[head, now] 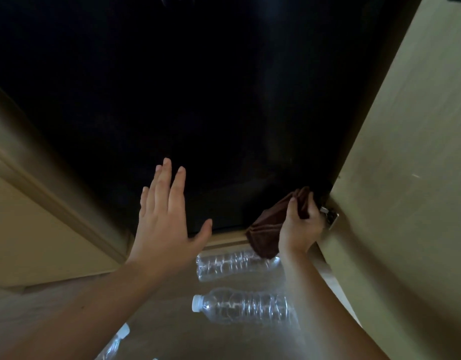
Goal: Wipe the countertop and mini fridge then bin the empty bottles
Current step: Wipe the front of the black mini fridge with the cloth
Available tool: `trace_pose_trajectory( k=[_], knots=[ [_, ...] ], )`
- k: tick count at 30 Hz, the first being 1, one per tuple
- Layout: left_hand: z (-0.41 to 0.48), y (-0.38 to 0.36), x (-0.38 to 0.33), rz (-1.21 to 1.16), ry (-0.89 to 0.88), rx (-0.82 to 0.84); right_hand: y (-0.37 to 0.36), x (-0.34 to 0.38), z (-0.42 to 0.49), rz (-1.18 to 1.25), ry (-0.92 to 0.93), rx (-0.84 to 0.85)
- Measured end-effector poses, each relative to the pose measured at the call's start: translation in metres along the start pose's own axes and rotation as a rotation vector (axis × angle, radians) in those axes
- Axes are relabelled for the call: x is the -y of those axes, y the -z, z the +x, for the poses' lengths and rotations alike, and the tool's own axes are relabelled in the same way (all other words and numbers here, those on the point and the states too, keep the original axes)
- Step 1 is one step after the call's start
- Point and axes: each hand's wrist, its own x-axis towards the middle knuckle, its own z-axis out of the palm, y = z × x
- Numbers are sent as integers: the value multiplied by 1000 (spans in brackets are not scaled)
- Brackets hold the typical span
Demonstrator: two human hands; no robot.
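The soft, limp brown cloth sits bunched in the gripping right hand at the mini fridge's lower right corner. The left hand is spread before it. The bottles on the floor look light and crushable; grasp them mid-body.

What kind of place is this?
Probably a hotel-room or kitchenette cabinet nook, not certain: black mini fridge set in beige cabinetry, cabinet door open at right, clear plastic bottles lying in front.

Three clear bottles are counted: the far bottle, the middle bottle and the cut-off bottle. One brown cloth and two hands are seen: left hand, right hand.
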Motion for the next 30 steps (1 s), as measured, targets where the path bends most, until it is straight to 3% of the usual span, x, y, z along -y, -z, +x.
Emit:
trace_pose_trajectory(
  k=[5,14,19,22,27,30],
  knots=[
    [0,-3,1,13,2,-11,-3,-1,3,27,101,19],
    [0,-1,-3,12,15,-8,3,-51,-3,-112,-193,-26],
    [-1,2,4,11,-13,6,2,-42,-3,-110,-214,-19],
    [-3,4,6,-4,-19,-7,-4,-12,-7,5,-72,6],
    [-10,7,18,-10,40,-49,-14,47,-8,115,328,97],
    [-16,10,32,32,109,-57,-19,41,-13,98,405,81]
  ],
)
